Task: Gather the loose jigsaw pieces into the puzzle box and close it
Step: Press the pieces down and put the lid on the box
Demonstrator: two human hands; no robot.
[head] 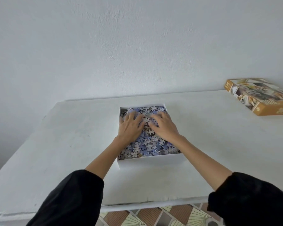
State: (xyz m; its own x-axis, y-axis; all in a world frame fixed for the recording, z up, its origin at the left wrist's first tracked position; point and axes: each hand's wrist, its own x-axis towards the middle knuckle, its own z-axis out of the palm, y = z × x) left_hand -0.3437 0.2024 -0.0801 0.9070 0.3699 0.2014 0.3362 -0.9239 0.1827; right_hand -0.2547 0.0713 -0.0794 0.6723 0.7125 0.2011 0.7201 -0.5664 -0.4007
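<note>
A white open puzzle box (151, 161) stands in the middle of the white table (55, 152). It is filled with a heap of blue, grey and white jigsaw pieces (151, 146). My left hand (130, 126) lies flat on the pieces at the box's left side, fingers spread. My right hand (164, 126) lies flat on the pieces to the right of it, fingers spread toward the left hand. Neither hand holds anything. The orange box lid (260, 97) with a dog picture lies apart at the table's far right.
A plain white wall rises behind the table. The table's near edge runs across the bottom of the view, and a patterned tiled floor (153, 216) shows below it. Black sleeves cover both forearms near me.
</note>
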